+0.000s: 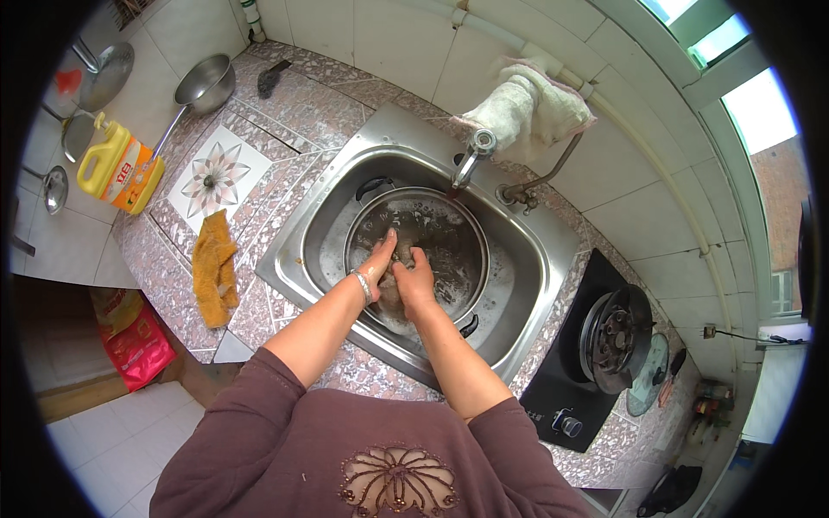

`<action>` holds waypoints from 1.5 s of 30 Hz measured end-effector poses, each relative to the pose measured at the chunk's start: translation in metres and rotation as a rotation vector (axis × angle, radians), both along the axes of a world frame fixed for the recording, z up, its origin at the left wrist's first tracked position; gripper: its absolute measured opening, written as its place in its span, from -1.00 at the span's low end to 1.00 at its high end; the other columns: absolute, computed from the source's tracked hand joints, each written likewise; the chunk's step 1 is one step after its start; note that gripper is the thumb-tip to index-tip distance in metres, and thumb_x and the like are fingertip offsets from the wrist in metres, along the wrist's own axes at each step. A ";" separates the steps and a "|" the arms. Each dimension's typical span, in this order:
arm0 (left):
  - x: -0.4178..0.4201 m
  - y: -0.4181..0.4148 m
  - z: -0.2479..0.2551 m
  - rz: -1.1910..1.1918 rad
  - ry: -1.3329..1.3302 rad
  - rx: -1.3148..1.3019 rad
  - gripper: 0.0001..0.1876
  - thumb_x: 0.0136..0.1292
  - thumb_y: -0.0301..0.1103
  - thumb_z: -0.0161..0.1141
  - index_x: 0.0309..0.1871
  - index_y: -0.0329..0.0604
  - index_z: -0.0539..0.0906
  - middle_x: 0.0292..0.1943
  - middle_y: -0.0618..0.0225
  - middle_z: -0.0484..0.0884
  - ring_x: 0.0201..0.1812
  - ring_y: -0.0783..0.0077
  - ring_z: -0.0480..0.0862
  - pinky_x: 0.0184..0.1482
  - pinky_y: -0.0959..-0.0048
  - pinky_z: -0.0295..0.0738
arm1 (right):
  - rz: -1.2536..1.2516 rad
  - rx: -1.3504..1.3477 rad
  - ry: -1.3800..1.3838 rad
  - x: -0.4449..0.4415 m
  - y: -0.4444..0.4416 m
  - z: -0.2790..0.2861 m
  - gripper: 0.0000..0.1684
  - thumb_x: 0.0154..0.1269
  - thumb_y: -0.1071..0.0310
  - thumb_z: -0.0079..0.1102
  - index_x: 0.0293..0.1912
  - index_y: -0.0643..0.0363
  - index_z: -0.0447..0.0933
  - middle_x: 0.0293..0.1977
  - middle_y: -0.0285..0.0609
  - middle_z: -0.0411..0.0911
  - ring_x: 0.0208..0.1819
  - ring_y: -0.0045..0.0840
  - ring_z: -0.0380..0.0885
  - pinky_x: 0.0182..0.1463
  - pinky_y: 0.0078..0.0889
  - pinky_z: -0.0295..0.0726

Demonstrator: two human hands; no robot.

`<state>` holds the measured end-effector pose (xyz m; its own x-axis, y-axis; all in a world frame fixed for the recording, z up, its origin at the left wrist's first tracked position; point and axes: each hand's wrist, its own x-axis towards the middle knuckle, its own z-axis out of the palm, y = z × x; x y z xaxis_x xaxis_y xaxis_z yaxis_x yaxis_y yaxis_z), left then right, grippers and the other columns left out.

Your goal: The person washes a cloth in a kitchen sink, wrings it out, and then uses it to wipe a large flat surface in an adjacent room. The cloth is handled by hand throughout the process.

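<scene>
A wide metal pot (447, 226) with two black side handles sits inside the stainless steel sink (518, 291), holding murky, bubbly water. Over its near left part, my left hand (377, 262) has its fingers stretched forward and a silver bracelet at the wrist. My right hand (416, 278) faces it with bent fingers. Between the two palms is a wet, brownish, cloth-like thing (390, 299); its lower end hangs down at the pot's near rim, and the hands hide part of it. The faucet (478, 152) points over the pot's far edge.
Left of the sink lie an orange cloth (215, 272), a yellow detergent jug (123, 165) and a metal ladle-like pan (206, 84). On the right is a black gas stove (570, 362) with a glass lid (649, 375) beyond. A white towel (524, 107) hangs behind the faucet.
</scene>
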<state>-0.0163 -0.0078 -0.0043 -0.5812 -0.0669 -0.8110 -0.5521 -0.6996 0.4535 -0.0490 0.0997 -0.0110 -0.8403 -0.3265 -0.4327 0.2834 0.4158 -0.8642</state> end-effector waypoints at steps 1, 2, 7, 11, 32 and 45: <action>0.002 -0.009 -0.009 0.006 0.062 0.120 -0.06 0.11 0.49 0.05 0.46 0.22 0.10 0.34 0.16 0.34 0.26 0.11 0.45 0.22 0.02 0.37 | 0.100 -0.040 0.110 0.008 0.001 0.015 -0.56 0.20 0.37 0.21 0.08 0.22 0.43 -0.10 -0.13 0.54 -0.08 -0.45 0.50 -0.02 -0.43 0.50; 0.005 -0.011 -0.002 0.098 0.089 0.235 -0.12 0.14 0.48 0.03 0.37 0.07 0.25 0.20 0.16 0.48 0.13 0.16 0.56 0.15 0.10 0.47 | 0.163 -0.064 0.132 0.015 0.001 0.044 -0.68 0.19 0.37 0.22 -0.06 0.22 0.46 -0.18 -0.17 0.54 -0.15 -0.51 0.48 -0.08 -0.45 0.49; 0.002 -0.011 -0.035 0.240 0.220 0.001 -0.38 0.31 0.16 0.11 0.17 -0.19 0.44 -0.16 0.20 0.64 -0.19 0.21 0.67 -0.06 0.26 0.59 | 0.274 -0.194 0.191 0.047 -0.002 0.089 -0.80 0.14 0.30 0.37 -0.33 0.17 0.54 -0.48 -0.28 0.53 -0.45 -0.67 0.43 -0.30 -0.51 0.48; 0.018 0.007 -0.039 0.367 0.460 0.640 -0.64 0.38 -0.02 0.02 -0.19 -0.17 0.57 -0.36 0.23 0.65 -0.31 0.21 0.67 -0.17 0.22 0.58 | 0.188 0.138 0.413 0.025 -0.015 0.055 -0.67 0.16 0.13 0.26 -0.24 0.21 0.59 -0.35 0.04 0.65 -0.32 -0.13 0.63 -0.19 -0.21 0.55; 0.006 0.000 0.012 0.054 0.055 0.169 0.00 0.05 0.58 -0.02 0.37 -0.03 0.32 0.21 0.13 0.49 0.17 0.16 0.53 0.19 0.11 0.44 | 0.050 -0.215 -0.145 0.008 -0.003 0.034 -0.55 0.28 0.24 0.21 0.11 0.12 0.38 -0.04 0.00 0.55 0.01 -0.33 0.52 0.07 -0.37 0.47; 0.011 0.002 -0.050 0.341 0.360 0.076 -0.73 0.41 -0.25 -0.08 -0.08 -0.23 0.55 -0.18 0.17 0.63 -0.17 0.20 0.66 -0.13 0.22 0.59 | 0.131 0.254 0.168 -0.020 -0.032 0.053 -0.54 0.22 0.01 0.06 -0.03 0.14 0.56 -0.11 0.11 0.61 -0.02 0.00 0.56 0.07 -0.09 0.49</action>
